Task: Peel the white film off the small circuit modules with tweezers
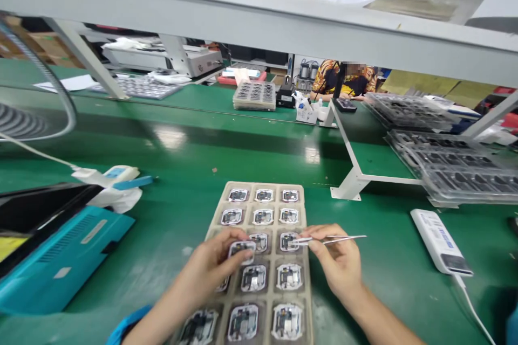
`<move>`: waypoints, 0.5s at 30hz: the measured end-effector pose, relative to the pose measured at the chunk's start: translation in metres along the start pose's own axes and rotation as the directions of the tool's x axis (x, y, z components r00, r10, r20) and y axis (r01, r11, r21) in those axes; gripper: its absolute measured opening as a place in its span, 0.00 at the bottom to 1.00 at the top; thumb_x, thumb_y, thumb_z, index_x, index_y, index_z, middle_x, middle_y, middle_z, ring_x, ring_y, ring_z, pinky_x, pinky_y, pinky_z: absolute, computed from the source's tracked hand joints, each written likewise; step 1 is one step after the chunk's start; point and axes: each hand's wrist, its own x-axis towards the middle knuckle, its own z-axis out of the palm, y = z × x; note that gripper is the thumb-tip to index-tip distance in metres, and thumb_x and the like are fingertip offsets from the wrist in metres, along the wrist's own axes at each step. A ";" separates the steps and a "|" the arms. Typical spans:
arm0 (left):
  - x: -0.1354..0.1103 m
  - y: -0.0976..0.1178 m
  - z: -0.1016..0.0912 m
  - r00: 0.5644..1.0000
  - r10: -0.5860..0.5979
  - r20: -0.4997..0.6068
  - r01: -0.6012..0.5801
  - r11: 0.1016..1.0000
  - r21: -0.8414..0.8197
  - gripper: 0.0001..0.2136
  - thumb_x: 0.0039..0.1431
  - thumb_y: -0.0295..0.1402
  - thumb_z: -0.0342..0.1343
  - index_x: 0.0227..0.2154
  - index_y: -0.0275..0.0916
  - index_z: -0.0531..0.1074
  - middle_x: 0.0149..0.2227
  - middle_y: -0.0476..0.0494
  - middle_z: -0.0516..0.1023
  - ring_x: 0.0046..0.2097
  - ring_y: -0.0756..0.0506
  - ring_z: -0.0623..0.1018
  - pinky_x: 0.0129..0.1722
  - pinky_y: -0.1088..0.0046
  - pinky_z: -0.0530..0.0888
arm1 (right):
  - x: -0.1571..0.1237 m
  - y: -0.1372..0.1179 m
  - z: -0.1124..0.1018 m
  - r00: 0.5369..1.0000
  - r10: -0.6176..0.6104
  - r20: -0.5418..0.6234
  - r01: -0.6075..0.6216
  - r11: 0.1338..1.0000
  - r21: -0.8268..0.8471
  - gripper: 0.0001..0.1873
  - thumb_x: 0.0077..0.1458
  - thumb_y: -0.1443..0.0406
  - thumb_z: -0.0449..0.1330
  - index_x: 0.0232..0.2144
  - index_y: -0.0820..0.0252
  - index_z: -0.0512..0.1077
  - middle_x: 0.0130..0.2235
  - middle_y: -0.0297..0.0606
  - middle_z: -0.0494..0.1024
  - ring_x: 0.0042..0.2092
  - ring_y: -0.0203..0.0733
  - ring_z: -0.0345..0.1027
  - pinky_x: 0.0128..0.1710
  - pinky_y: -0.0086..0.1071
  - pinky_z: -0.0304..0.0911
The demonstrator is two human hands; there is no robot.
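Observation:
Between thumb and fingers, my left hand [216,261] pinches a small square electronic module [242,252] with a pale frame, held just above a beige tray [308,280]. Rows of similar modules [254,278] sit in the tray's square pockets. At the tray's right side, my right hand [340,261] is closed on metal tweezers [348,237]. Their tips point left, over or at a module [288,241] in the right column; whether they touch it I cannot tell. My left hand and forearm hide part of the left column.
A teal case [68,259] lies on the left, near a white cabled device [117,186]. On the right is a white cabled box [441,242], with clear trays [465,167] on a raised shelf. A grey beam [259,19] crosses above. A person [343,81] sits beyond.

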 end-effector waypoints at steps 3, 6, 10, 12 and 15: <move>-0.004 0.000 -0.021 0.990 -0.080 -0.112 0.081 0.997 0.009 0.18 0.48 0.49 0.65 0.36 0.42 0.74 0.22 0.57 0.66 0.23 0.50 0.66 0.22 0.75 0.66 | 0.000 -0.001 0.000 1.000 -0.004 0.004 0.004 1.000 -0.003 0.07 0.58 0.71 0.66 0.36 0.52 0.77 0.35 0.34 0.86 0.40 0.40 0.81 0.43 0.32 0.76; -0.007 0.005 -0.031 0.977 -0.101 -0.186 0.106 0.994 0.017 0.22 0.48 0.56 0.63 0.32 0.40 0.74 0.24 0.55 0.68 0.26 0.48 0.69 0.24 0.74 0.70 | 0.000 -0.001 -0.001 1.000 -0.002 0.008 0.003 1.000 -0.026 0.07 0.58 0.71 0.66 0.36 0.53 0.77 0.36 0.35 0.86 0.40 0.40 0.81 0.43 0.31 0.76; -0.006 -0.002 -0.032 0.970 0.042 -0.239 0.004 0.982 0.188 0.19 0.56 0.53 0.56 0.31 0.40 0.73 0.23 0.54 0.69 0.24 0.48 0.69 0.22 0.75 0.69 | 0.000 0.000 -0.004 1.000 -0.007 0.005 0.007 0.999 -0.049 0.06 0.57 0.70 0.66 0.36 0.53 0.78 0.35 0.36 0.85 0.40 0.41 0.82 0.41 0.31 0.77; -0.002 -0.010 -0.031 0.948 0.179 -0.263 -0.072 0.926 0.371 0.15 0.61 0.47 0.51 0.33 0.40 0.73 0.24 0.51 0.74 0.26 0.46 0.73 0.24 0.73 0.70 | 0.000 0.000 -0.004 1.000 -0.009 0.004 0.009 0.999 -0.052 0.06 0.57 0.70 0.66 0.35 0.53 0.78 0.35 0.36 0.85 0.40 0.41 0.82 0.41 0.30 0.78; 0.004 -0.019 -0.026 0.909 0.336 -0.245 -0.150 0.815 0.559 0.12 0.62 0.41 0.50 0.34 0.41 0.76 0.32 0.44 0.81 0.36 0.40 0.77 0.36 0.65 0.75 | 0.000 -0.002 -0.004 1.000 -0.006 0.013 0.006 0.999 -0.049 0.05 0.58 0.69 0.66 0.35 0.53 0.78 0.35 0.36 0.85 0.40 0.40 0.82 0.41 0.29 0.78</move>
